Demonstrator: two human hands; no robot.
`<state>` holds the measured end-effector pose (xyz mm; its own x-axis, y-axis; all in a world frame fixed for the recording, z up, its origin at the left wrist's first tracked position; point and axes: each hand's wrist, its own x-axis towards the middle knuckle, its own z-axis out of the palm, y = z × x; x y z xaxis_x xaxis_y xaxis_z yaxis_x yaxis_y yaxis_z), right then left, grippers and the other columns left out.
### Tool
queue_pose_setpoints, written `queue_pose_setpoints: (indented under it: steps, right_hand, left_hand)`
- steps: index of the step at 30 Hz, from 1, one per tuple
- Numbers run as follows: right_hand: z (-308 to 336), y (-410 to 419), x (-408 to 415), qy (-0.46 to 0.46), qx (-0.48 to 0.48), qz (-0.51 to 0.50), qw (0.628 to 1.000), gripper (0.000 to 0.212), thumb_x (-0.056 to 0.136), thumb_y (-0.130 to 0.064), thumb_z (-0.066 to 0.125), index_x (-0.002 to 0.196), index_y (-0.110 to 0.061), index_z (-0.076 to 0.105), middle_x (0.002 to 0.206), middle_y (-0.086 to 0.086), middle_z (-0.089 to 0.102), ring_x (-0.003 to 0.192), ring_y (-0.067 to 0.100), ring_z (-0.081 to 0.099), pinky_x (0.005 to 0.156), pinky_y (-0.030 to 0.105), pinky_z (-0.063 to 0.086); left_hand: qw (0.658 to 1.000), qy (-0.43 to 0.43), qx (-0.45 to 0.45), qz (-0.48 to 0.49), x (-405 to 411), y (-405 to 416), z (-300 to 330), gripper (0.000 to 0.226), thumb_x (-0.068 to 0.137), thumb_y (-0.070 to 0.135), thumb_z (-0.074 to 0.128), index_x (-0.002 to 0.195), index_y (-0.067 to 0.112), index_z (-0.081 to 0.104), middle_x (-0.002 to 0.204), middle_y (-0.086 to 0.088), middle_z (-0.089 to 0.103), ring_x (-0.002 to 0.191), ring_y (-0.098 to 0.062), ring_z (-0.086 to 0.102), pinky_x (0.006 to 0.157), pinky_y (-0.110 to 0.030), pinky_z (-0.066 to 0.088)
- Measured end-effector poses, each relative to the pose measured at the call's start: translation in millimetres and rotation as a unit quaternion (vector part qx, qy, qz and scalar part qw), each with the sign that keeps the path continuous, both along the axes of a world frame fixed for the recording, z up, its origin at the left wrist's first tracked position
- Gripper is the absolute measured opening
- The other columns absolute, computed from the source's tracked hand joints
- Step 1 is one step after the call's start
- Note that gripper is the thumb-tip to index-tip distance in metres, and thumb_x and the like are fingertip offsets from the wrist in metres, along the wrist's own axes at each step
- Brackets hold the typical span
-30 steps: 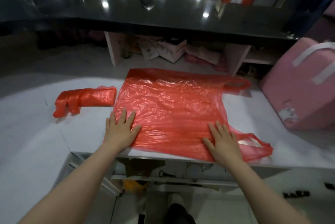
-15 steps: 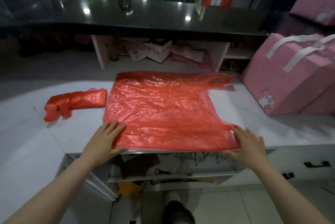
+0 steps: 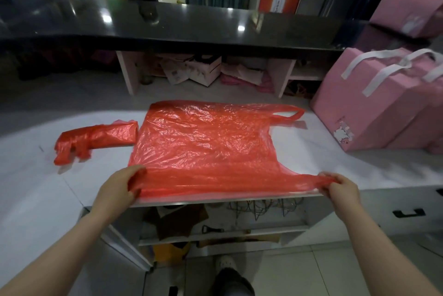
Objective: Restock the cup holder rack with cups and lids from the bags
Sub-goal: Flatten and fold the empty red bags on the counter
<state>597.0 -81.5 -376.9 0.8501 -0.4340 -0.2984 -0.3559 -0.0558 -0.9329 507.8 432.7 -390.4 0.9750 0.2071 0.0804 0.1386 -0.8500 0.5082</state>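
left hand (image 3: 117, 187), right hand (image 3: 340, 187) grip red bag (image 3: 203, 142) at table (image 3: 36, 187) edge | folded bag (image 3: 96, 140) left | pink boxes (image 3: 374, 101) right

The red bag (image 3: 206, 147) under my fingers is thin plastic film, crinkled and glossy. The folded red bag (image 3: 96, 138) at left is the same film. Worktop (image 3: 36, 187): smooth, matt white. Upper counter (image 3: 191, 24): polished black, mirror-glossy. Pink bags (image 3: 374, 101), right: matt.

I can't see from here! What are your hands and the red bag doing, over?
Left hand grips near left corner of flat red bag. Right hand pinches its near handle. Folded red bag lies apart, left. Nothing in the way.
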Motion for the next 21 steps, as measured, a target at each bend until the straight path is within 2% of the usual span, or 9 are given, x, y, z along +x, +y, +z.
queue_pose_setpoints:
  steps: [2, 4, 6, 8, 10, 11, 14, 17, 21]
  right_hand:
    - [2.8, 0.1, 4.2, 0.009, 0.089, -0.054, 0.995, 0.030, 0.088, 0.010, 0.043, 0.098, -0.008, 0.065, 0.086, 0.013, 0.067, 0.070, 0.023, 0.062, 0.048, 0.016, 0.052]
    - [7.1, -0.5, 9.0, 0.025, 0.119, -0.104, 0.987, 0.022, 0.089, 0.003, 0.047, 0.092, -0.010, 0.065, 0.077, 0.011, 0.063, 0.061, 0.019, 0.056, 0.040, 0.014, 0.046]
    - [9.7, -1.3, 14.7, 0.042, 0.088, -0.133, 0.986, 0.020, 0.086, 0.003, 0.049, 0.086, -0.010, 0.065, 0.067, 0.010, 0.059, 0.050, 0.016, 0.051, 0.034, 0.014, 0.039]
    - [12.1, -1.7, 19.3, 0.048, 0.005, -0.122, 0.991, 0.021, 0.084, 0.003, 0.051, 0.088, -0.007, 0.068, 0.066, 0.011, 0.061, 0.048, 0.018, 0.053, 0.036, 0.017, 0.042]
    - [12.8, -2.4, 21.1, 0.056, -0.150, -0.089, 0.983, 0.019, 0.083, 0.000, 0.056, 0.092, -0.008, 0.070, 0.078, 0.013, 0.068, 0.062, 0.024, 0.058, 0.056, 0.027, 0.049]
    - [12.7, -3.0, 20.1, 0.061, -0.232, -0.071, 0.968, 0.018, 0.082, -0.002, 0.058, 0.093, -0.011, 0.069, 0.085, 0.013, 0.070, 0.068, 0.025, 0.056, 0.063, 0.029, 0.045]
    - [11.9, -1.5, 15.2, 0.080, -0.357, -0.001, 0.931, 0.024, 0.083, -0.004, 0.058, 0.101, -0.019, 0.065, 0.100, 0.012, 0.068, 0.081, 0.029, 0.055, 0.069, 0.033, 0.040]
    - [7.7, 7.5, 10.8, 0.079, -0.477, 0.099, 0.869, 0.049, 0.077, -0.001, 0.059, 0.122, -0.020, 0.056, 0.122, 0.011, 0.058, 0.110, 0.032, 0.052, 0.086, 0.040, 0.045]
    - [9.1, 31.2, 0.9, -0.033, -0.619, 0.178, 0.764, 0.090, 0.063, 0.002, 0.073, 0.142, -0.025, 0.038, 0.151, 0.007, 0.031, 0.142, 0.029, 0.019, 0.115, 0.048, 0.016]
  left_hand:
    - [0.999, -0.015, -0.013, 0.040, 2.3, -0.8, 1.4, 0.051, 0.077, -0.006, 0.065, 0.124, 0.013, 0.062, 0.123, -0.014, 0.063, 0.110, -0.036, 0.058, 0.094, -0.047, 0.045]
    - [0.997, -0.017, -0.008, 0.071, 5.6, 0.1, 4.9, 0.054, 0.075, -0.011, 0.060, 0.123, 0.014, 0.063, 0.120, -0.015, 0.065, 0.108, -0.037, 0.060, 0.093, -0.047, 0.047]
    - [0.997, -0.010, 0.009, 0.075, 10.6, 1.4, 9.8, 0.057, 0.074, -0.012, 0.059, 0.123, 0.017, 0.064, 0.118, -0.015, 0.067, 0.105, -0.039, 0.061, 0.090, -0.046, 0.048]
    - [0.998, -0.006, 0.025, 0.065, 17.4, 3.8, 15.8, 0.057, 0.074, -0.011, 0.059, 0.123, 0.019, 0.064, 0.116, -0.015, 0.068, 0.102, -0.038, 0.062, 0.086, -0.045, 0.049]
    - [0.998, -0.002, 0.042, 0.054, 23.3, 5.2, 21.6, 0.057, 0.075, -0.010, 0.058, 0.123, 0.020, 0.064, 0.117, -0.015, 0.067, 0.103, -0.038, 0.062, 0.087, -0.044, 0.049]
    - [0.998, -0.002, 0.053, 0.036, 24.4, 4.6, 22.7, 0.059, 0.073, -0.012, 0.058, 0.123, 0.019, 0.065, 0.118, -0.015, 0.066, 0.104, -0.039, 0.062, 0.088, -0.045, 0.049]
    - [0.985, 0.006, 0.135, -0.106, 20.7, 1.0, 13.9, 0.062, 0.070, -0.011, 0.066, 0.126, 0.015, 0.063, 0.128, -0.016, 0.060, 0.111, -0.040, 0.060, 0.095, -0.049, 0.047]
    - [0.972, 0.065, 0.181, -0.132, 22.0, -0.5, 6.5, 0.070, 0.083, 0.008, 0.060, 0.145, 0.030, 0.036, 0.148, -0.006, 0.042, 0.126, -0.032, 0.048, 0.105, -0.044, 0.039]
    - [0.965, 0.121, 0.181, -0.149, 26.8, -8.6, 4.9, 0.081, 0.088, 0.023, 0.053, 0.150, 0.040, 0.004, 0.158, -0.004, 0.021, 0.141, -0.027, 0.028, 0.112, -0.040, 0.029]
